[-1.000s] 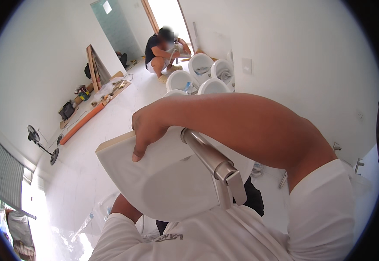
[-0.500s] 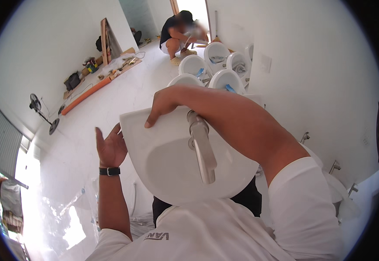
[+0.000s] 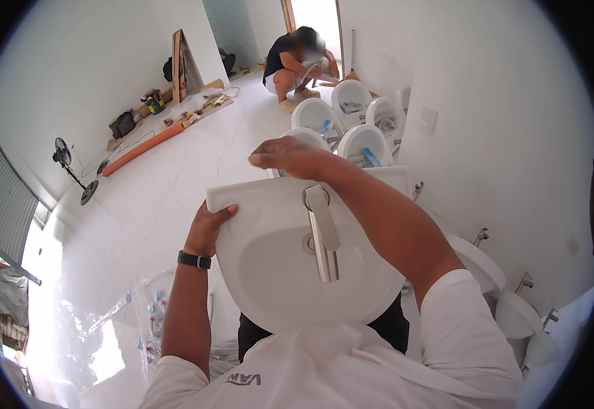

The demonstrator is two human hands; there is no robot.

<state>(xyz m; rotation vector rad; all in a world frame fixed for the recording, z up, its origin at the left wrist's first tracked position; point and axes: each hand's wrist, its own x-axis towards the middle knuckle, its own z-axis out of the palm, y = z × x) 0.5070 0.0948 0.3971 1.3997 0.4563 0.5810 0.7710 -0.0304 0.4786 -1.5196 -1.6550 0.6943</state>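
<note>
A white washbasin [image 3: 256, 194] rests against my body, its rounded front toward me and its straight back edge away. A brushed-metal faucet [image 3: 325, 249] is fitted at the back deck, its spout pointing toward me over the bowl. My left hand [image 3: 208, 228] is closed on the basin's left back corner, thumb on top and fingers hidden beneath. Just past the back edge, my right hand [image 3: 287, 158] hovers slightly blurred, fingers stretched to the left with nothing seen in them. The right forearm crosses above the basin's right side.
Several white basins [image 3: 365, 143] stand beyond mine; more with faucets [image 3: 525, 283] line the right wall. A co-worker [image 3: 290, 65] crouches by the doorway. An orange pipe [image 3: 144, 152], a fan [image 3: 72, 167] and tools lie left. Clear plastic wrap [image 3: 154, 300] sits near my left arm.
My left hand has gone from open beside the basin to gripping its left back corner. My right hand has let go of the back edge and lifted away. The basin has shifted slightly right.
</note>
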